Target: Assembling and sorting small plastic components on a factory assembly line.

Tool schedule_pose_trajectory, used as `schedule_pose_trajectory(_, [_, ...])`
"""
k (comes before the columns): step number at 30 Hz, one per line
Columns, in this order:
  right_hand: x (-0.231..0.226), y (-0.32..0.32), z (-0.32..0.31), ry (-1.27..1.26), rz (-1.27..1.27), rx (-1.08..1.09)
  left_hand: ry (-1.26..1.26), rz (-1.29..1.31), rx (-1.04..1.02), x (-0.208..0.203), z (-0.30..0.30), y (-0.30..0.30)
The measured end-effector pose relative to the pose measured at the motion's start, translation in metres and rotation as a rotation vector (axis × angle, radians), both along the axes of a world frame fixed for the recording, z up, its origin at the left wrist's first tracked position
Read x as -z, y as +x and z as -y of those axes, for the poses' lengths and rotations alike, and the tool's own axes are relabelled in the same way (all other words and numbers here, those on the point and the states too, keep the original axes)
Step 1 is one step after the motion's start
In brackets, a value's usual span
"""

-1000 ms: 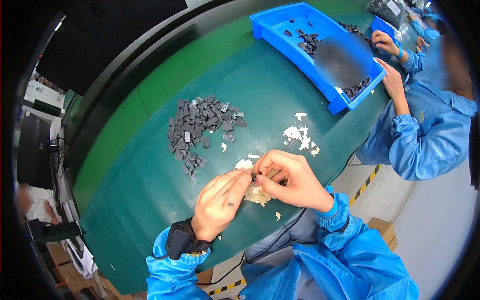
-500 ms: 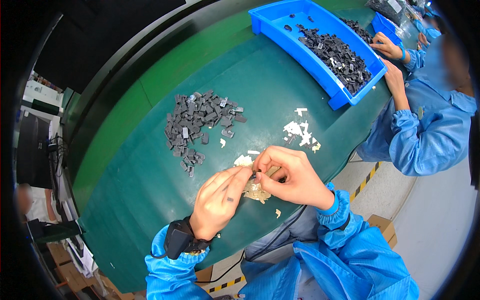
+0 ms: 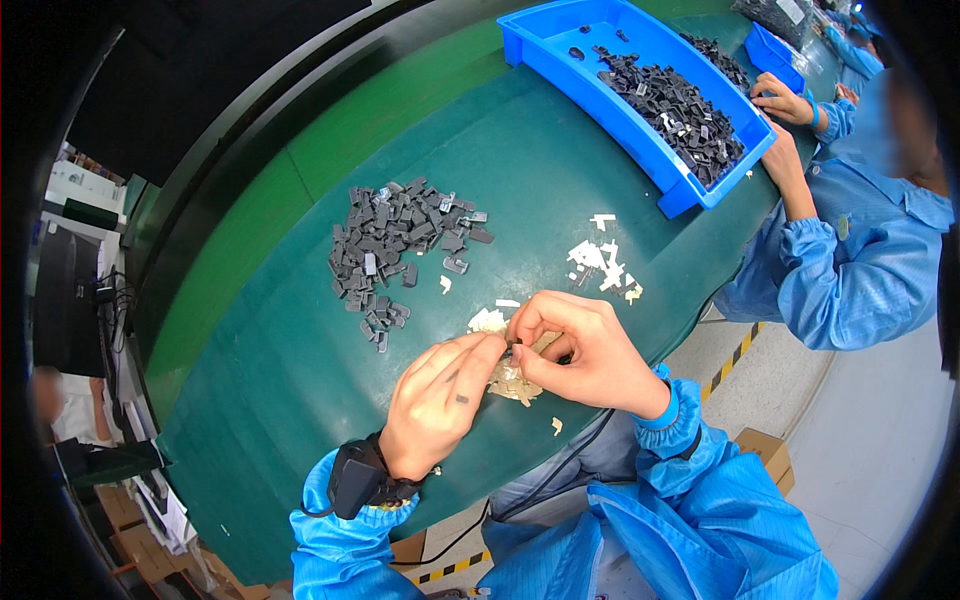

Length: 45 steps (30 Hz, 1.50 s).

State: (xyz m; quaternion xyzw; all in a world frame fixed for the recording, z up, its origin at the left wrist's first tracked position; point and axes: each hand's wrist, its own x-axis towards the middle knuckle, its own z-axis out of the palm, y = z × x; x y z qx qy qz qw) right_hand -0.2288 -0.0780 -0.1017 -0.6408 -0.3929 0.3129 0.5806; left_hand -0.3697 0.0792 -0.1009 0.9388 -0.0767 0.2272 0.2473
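Both hands meet over the near middle of the table, pinching a small black plastic piece (image 3: 514,349) between their fingertips. My left hand (image 3: 437,400) is closed, its fingers stretched together toward the piece; their tips partly hide it. My right hand (image 3: 595,355) grips it from the other side with thumb and forefinger, and another dark bit shows inside its curled fingers. Beneath them lies a heap of beige slips (image 3: 516,387), beside some small white strips (image 3: 487,320). Farther left sits a loose pile of dark grey plastic parts (image 3: 400,235).
White cut pieces (image 3: 600,262) lie scattered to the right. A blue tray (image 3: 590,105) full of black parts stands at the far right. Beside it, a co-worker in a blue smock (image 3: 860,270) has both hands at its edge. The green table's (image 3: 270,420) near edge runs by my forearms.
My two hands stay almost in place around the small black piece, with only slight finger movement. The co-worker's hands have shifted a little at the tray's edge.
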Motion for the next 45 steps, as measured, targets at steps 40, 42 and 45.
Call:
schedule_pose_trajectory(40, [0.001, 0.006, 0.009, 0.099, -0.397, -0.201, -0.180, 0.240, -0.005, 0.000, 0.006, 0.004])
schedule_pose_trajectory(42, [-0.002, 0.008, 0.010, 0.102, -0.442, -0.240, -0.152, 0.187, 0.015, -0.009, 0.006, 0.003])
schedule_pose_trajectory(45, [0.002, 0.010, 0.012, 0.091, -0.522, -0.320, -0.269, 0.210, 0.037, -0.010, 0.008, 0.000])
